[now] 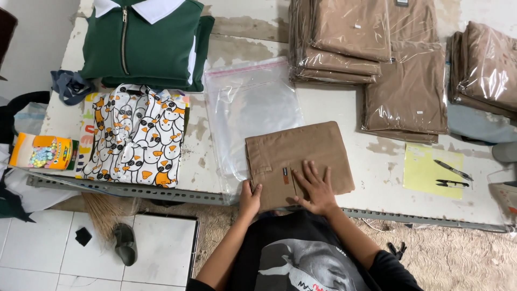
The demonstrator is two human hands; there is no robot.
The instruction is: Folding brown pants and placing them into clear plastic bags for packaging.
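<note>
Broadly, the worn white table (344,102) fills the view, its metal edge rail running just under the person's wrists. Beyond the fingertips and to their right, stacks of bagged tan garments (371,48) cover the far side, with another bagged pile (484,64) at the right edge. Far off to the left of the fingers sits a folded green jacket (142,43) with a white collar and zip, and nearer, a folded shirt printed with penguins (134,134).

Directly beneath the fingers lies the folded tan trousers (299,161), at the near edge of the table. The right hand (318,188) rests flat on the cloth, fingers spread and released, palm pressing down. The left hand (250,196) grips the near left corner of the trousers, thumb on top and fingers curled around the edge beneath.

Just beyond the left fingers, an empty clear plastic bag (247,102) lies flat, its near part tucked under the trousers. Well to the right of the right fingers is a yellow paper sheet (428,172) carrying a pen (453,170) and small thread snips (451,184). Far left lies a small orange box (42,152), and on the tiled floor below, a dark sandal (125,243).
</note>
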